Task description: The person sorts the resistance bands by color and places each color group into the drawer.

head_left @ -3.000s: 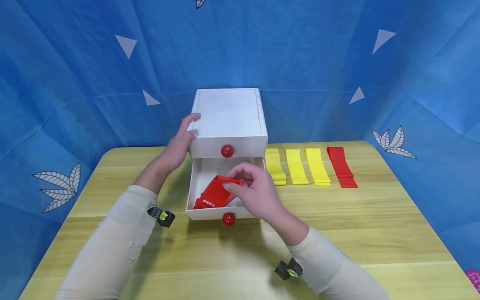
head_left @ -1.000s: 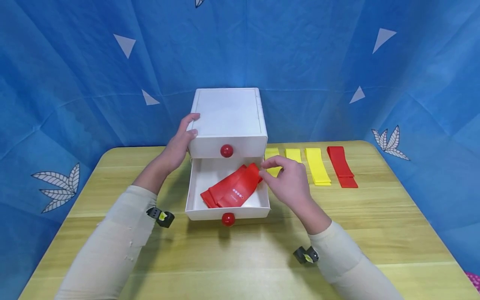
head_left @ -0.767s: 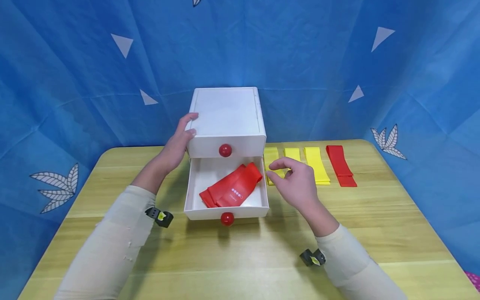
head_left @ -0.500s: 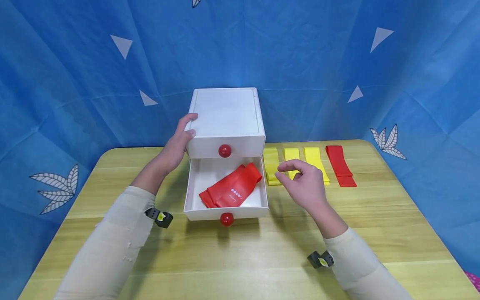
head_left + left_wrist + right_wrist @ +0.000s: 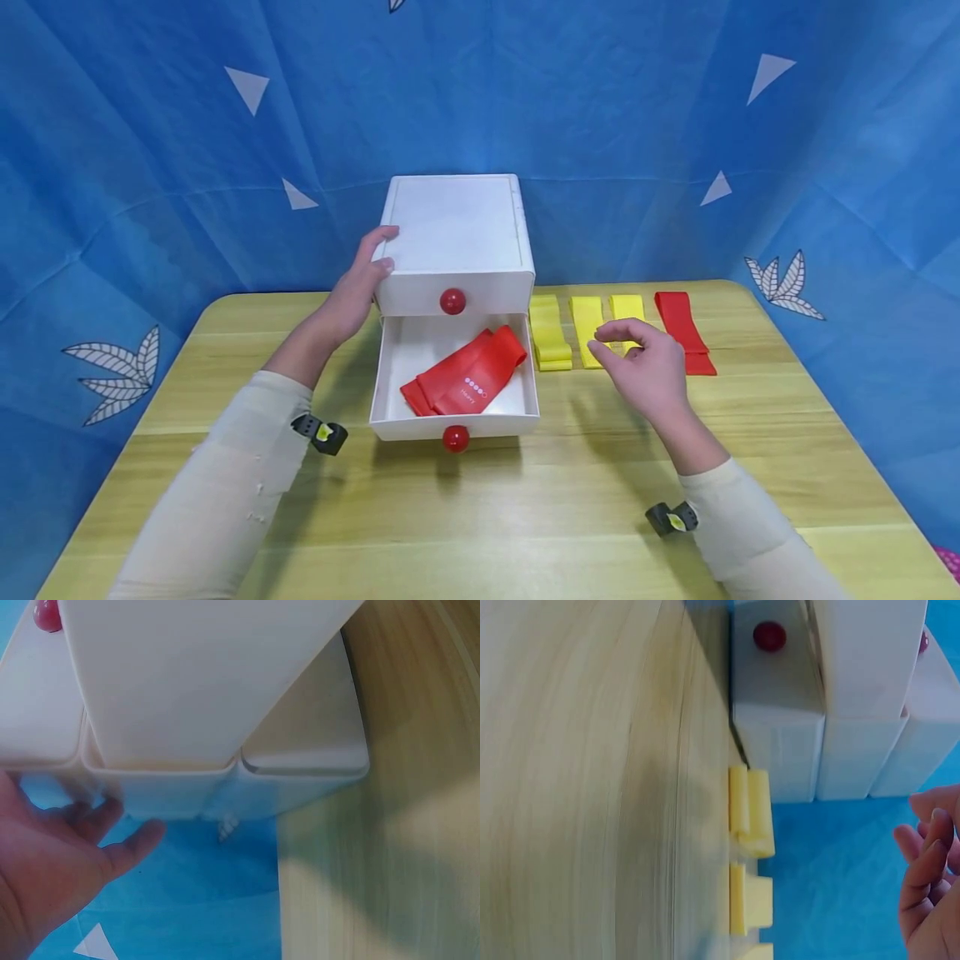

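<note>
A white cabinet [image 5: 453, 225] with red knobs stands at the back of the table, its middle drawer [image 5: 495, 427] pulled out. Folded red resistance bands [image 5: 480, 375] overlap inside that drawer, the upper one printed with white dots and "Heavy". My left hand [image 5: 348, 292] rests against the cabinet's upper left side, fingertips at the top edge; the left wrist view shows its fingers extended along the wall. My right hand [image 5: 651, 367] hovers before the rightmost yellow resistance band [image 5: 626, 308], thumb and forefinger apart with nothing between them. Its fingers [image 5: 922, 885] bend loosely in the right wrist view.
Two more folded yellow bands [image 5: 550, 329] lie right of the cabinet. A folded red band [image 5: 684, 329] ends the row, partly behind my right hand. The wooden table [image 5: 450, 533] runs up to a blue cloth backdrop [image 5: 630, 125].
My right hand has laid a red resistance band in the drawer, let go of it and moved right, over to the yellow bands. My left hand stays on the cabinet.
</note>
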`<state>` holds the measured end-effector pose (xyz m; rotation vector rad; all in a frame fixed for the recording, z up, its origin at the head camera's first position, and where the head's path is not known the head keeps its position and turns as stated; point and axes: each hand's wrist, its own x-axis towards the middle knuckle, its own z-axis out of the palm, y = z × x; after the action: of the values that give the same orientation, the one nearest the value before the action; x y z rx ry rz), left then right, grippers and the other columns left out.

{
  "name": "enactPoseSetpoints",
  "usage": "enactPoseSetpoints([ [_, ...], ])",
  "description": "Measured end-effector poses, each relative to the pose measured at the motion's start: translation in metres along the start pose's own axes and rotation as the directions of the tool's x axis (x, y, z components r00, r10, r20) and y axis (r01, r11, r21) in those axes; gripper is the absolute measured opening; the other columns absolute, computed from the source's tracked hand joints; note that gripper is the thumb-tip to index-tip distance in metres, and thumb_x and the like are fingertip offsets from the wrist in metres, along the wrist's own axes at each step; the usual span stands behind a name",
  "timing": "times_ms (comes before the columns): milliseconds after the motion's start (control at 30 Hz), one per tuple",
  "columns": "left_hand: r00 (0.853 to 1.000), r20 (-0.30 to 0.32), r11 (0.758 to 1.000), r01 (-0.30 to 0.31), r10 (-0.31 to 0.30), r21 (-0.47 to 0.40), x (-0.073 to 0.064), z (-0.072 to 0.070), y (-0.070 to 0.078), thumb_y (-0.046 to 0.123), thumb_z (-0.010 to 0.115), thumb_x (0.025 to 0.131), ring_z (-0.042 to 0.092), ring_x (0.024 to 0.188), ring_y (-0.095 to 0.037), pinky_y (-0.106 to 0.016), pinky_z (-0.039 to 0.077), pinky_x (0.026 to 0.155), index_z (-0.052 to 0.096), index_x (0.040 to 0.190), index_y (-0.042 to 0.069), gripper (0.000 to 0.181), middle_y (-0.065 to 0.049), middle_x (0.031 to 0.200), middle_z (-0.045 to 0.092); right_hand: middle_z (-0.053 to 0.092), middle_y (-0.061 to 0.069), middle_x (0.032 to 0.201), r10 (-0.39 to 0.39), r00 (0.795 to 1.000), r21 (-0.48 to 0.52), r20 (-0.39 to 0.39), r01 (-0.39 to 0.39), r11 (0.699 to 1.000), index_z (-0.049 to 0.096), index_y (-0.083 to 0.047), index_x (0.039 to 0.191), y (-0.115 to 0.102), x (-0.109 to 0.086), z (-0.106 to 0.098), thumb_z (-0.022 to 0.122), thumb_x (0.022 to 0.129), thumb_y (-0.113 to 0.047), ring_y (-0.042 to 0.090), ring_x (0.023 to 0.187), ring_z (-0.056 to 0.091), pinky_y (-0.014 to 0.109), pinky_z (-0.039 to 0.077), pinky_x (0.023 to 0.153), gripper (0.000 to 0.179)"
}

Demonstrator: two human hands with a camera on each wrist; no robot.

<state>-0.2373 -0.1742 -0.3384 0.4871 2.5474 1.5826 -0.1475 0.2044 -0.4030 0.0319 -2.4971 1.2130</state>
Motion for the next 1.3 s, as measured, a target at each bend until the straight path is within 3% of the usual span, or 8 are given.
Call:
enactPoseSetpoints([
  [400, 1.0, -0.003, 1.0, 0.01, -0.01, 0.002, 0.003, 0.001, -0.002, 0.04, 0.026, 0.104, 0.016, 0.145, -0.03, -0.064, 0.024, 0.108, 0.016, 0.156, 0.036, 0.053, -0.003, 0.162, 0.01, 0.072, 0.005, 0.103, 0.055, 0.996, -0.029, -0.069, -0.057, 0.998, 0.072, -0.009, 0.107, 0.025, 0.012, -0.021, 0.076, 0.09, -0.028, 0.017, 0.05, 0.049, 0.027, 0.042, 0.05, 0.027],
  [633, 1.0, 0.002, 1.0, 0.018, -0.018, 0.013, 0.004, 0.002, -0.001, 0.042, 0.025, 0.104, 0.014, 0.145, -0.029, -0.065, 0.021, 0.109, 0.016, 0.156, 0.037, 0.053, -0.002, 0.162, 0.01, 0.07, 0.009, 0.11, 0.094, 0.991, -0.013, -0.096, -0.096, 0.995, 0.071, -0.007, 0.114, 0.037, 0.022, -0.031, 0.074, 0.091, -0.033, 0.016, 0.081, 0.058, 0.023, 0.045, 0.06, 0.034],
  [867, 1.0, 0.002, 1.0, 0.015, -0.015, 0.026, 0.003, 0.002, 0.0, 0.043, 0.026, 0.104, 0.013, 0.146, -0.029, -0.066, 0.022, 0.109, 0.015, 0.156, 0.037, 0.054, -0.002, 0.163, 0.01, 0.068, 0.005, 0.112, 0.145, 0.982, 0.041, -0.118, -0.141, 0.989, 0.07, -0.008, 0.117, 0.044, 0.034, -0.042, 0.074, 0.09, -0.034, 0.01, 0.093, 0.057, 0.018, 0.046, 0.066, 0.037],
  [1000, 1.0, 0.002, 0.999, 0.015, -0.015, 0.03, 0.002, 0.002, 0.0, 0.044, 0.026, 0.104, 0.011, 0.147, -0.028, -0.066, 0.021, 0.109, 0.015, 0.157, 0.037, 0.054, -0.001, 0.163, 0.009, 0.066, 0.002, 0.113, 0.171, 0.976, 0.051, -0.135, -0.166, 0.985, 0.07, -0.008, 0.118, 0.05, 0.042, -0.05, 0.074, 0.09, -0.037, 0.013, 0.085, 0.055, 0.021, 0.044, 0.068, 0.04],
  [1100, 1.0, -0.001, 1.0, 0.016, -0.016, 0.025, 0.002, 0.001, 0.0, 0.043, 0.025, 0.104, 0.011, 0.147, -0.028, -0.066, 0.02, 0.109, 0.015, 0.157, 0.037, 0.054, -0.001, 0.163, 0.009, 0.064, 0.0, 0.118, 0.192, 0.971, 0.043, -0.139, -0.188, 0.981, 0.069, -0.011, 0.122, 0.058, 0.049, -0.054, 0.072, 0.091, -0.041, 0.014, 0.092, 0.055, 0.024, 0.043, 0.074, 0.044],
  [1200, 1.0, -0.004, 1.0, 0.02, -0.02, 0.021, 0.001, 0.001, 0.001, 0.042, 0.025, 0.104, 0.011, 0.147, -0.029, -0.066, 0.02, 0.109, 0.015, 0.156, 0.036, 0.053, -0.001, 0.163, 0.009, 0.063, -0.001, 0.122, 0.206, 0.969, 0.051, -0.133, -0.201, 0.978, 0.068, -0.012, 0.126, 0.065, 0.057, -0.057, 0.07, 0.092, -0.043, 0.015, 0.111, 0.051, 0.026, 0.042, 0.082, 0.046],
  [1300, 1.0, -0.004, 0.999, 0.027, -0.027, 0.019, 0.001, 0.001, 0.0, 0.042, 0.025, 0.104, 0.013, 0.146, -0.029, -0.066, 0.021, 0.109, 0.015, 0.156, 0.037, 0.053, -0.002, 0.163, 0.01, 0.062, 0.0, 0.123, 0.213, 0.968, 0.058, -0.129, -0.207, 0.977, 0.068, -0.012, 0.126, 0.072, 0.062, -0.059, 0.069, 0.092, -0.043, 0.014, 0.116, 0.048, 0.026, 0.042, 0.082, 0.046],
])
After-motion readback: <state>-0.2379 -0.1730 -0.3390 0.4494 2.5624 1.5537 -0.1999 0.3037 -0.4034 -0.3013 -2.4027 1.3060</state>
